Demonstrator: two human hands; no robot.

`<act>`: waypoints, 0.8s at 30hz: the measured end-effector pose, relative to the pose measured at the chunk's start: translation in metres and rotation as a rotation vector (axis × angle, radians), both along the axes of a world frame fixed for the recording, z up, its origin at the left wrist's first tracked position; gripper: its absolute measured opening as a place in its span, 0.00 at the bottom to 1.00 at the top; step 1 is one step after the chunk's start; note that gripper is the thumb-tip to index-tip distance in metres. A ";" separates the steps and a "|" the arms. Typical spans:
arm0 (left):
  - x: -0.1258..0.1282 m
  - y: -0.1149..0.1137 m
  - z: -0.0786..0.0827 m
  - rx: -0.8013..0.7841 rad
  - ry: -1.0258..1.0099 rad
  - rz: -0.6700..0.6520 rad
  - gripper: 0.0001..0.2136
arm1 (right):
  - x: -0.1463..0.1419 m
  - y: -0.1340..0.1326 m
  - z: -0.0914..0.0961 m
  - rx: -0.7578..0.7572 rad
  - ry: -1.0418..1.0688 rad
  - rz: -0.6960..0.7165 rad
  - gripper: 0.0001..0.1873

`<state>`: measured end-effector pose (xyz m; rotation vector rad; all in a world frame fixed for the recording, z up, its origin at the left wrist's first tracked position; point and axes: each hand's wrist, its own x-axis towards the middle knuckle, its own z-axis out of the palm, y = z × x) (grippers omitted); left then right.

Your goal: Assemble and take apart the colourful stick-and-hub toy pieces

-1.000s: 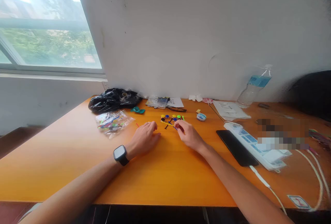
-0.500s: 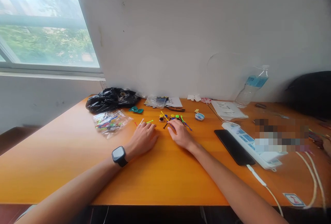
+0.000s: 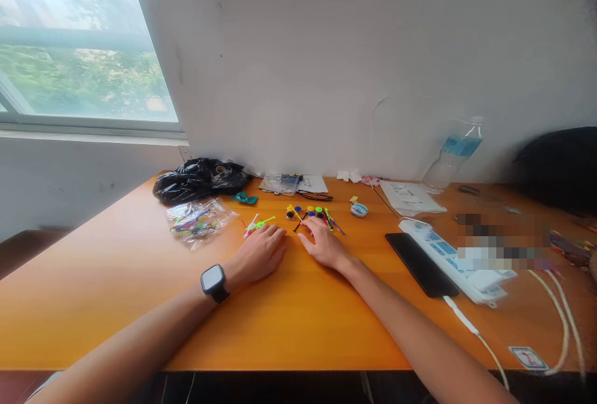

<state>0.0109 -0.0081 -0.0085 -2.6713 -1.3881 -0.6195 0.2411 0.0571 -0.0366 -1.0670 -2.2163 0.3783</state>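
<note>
My left hand [image 3: 262, 250], with a smartwatch [image 3: 213, 281] on its wrist, lies palm down on the table with its fingers stretched forward. Just beyond its fingertips are a few thin plastic sticks [image 3: 265, 222] in green, white and red. My right hand [image 3: 325, 247] also rests palm down, fingers loosely bent and thumb apart, with nothing visible held. Its fingertips are beside a cluster of coloured sticks [image 3: 336, 224] and small round plastic pieces [image 3: 319, 211] in yellow, green, blue and black, which it partly hides.
A clear bag [image 3: 199, 224] of coloured pieces and a black plastic bag [image 3: 200, 181] lie at the left. On the right are a small round container [image 3: 359, 210], a phone [image 3: 420, 264], a power strip [image 3: 448, 255], cables and a plastic bottle [image 3: 450, 155].
My left fingers have shifted slightly right and down, and more of the green and white pieces show past them. My right hand has drawn back a little from the cluster.
</note>
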 end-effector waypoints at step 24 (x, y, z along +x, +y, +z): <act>-0.001 0.000 -0.001 0.016 0.004 -0.028 0.06 | 0.002 0.000 0.000 0.027 0.002 0.041 0.11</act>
